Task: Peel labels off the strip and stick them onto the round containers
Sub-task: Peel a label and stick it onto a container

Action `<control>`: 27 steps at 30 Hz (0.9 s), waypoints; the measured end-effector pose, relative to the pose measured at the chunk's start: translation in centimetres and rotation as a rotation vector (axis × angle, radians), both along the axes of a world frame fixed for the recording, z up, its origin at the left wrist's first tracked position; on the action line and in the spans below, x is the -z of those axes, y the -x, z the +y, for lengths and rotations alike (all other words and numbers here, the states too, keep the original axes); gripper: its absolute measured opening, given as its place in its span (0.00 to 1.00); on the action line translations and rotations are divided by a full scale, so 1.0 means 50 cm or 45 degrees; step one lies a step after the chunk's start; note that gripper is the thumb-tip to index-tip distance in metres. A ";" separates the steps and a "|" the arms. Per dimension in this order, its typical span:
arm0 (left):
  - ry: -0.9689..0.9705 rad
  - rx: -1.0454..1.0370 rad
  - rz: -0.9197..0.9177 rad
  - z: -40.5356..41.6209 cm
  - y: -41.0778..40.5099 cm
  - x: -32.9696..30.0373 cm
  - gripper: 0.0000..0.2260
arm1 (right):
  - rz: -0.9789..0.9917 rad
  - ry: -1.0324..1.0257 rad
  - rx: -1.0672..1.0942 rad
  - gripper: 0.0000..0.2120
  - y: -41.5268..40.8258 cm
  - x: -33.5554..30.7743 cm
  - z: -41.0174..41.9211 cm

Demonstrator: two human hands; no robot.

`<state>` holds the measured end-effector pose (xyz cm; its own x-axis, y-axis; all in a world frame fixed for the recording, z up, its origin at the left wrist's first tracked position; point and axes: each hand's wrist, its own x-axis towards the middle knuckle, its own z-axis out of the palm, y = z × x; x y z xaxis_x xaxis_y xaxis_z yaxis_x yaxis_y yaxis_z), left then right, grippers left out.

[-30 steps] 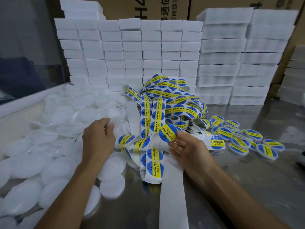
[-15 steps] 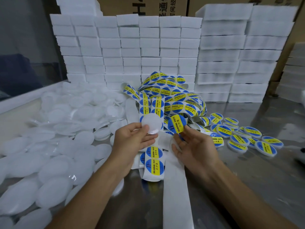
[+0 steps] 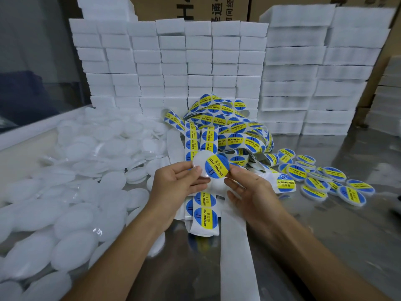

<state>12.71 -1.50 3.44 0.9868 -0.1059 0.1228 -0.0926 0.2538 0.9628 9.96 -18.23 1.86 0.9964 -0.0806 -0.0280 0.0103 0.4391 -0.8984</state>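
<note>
My left hand holds a white round container up by its edge at the centre of the view. My right hand pinches a round blue-and-yellow label that overlaps the container's right side. Behind and under both hands lies a tangled label strip with several blue-and-yellow labels on it. A bare white backing strip runs toward me along the table. Unlabelled white containers are heaped on the left. Labelled containers lie in a group on the right.
Stacks of white foam blocks form a wall at the back, with brown cartons behind them. The tabletop is shiny metal. A pale ledge borders the left side.
My left hand picked a white container from the pile and raised it to the centre. My right hand brought the peeled label from beside the strip onto the container.
</note>
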 end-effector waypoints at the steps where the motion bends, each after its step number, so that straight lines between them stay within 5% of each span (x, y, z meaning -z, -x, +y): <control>1: -0.011 0.011 0.000 -0.001 0.000 0.000 0.11 | -0.006 0.003 -0.001 0.12 0.000 0.000 0.000; 27: -0.069 0.034 -0.009 0.001 0.005 -0.003 0.05 | -0.073 0.104 -0.045 0.12 0.012 -0.007 0.006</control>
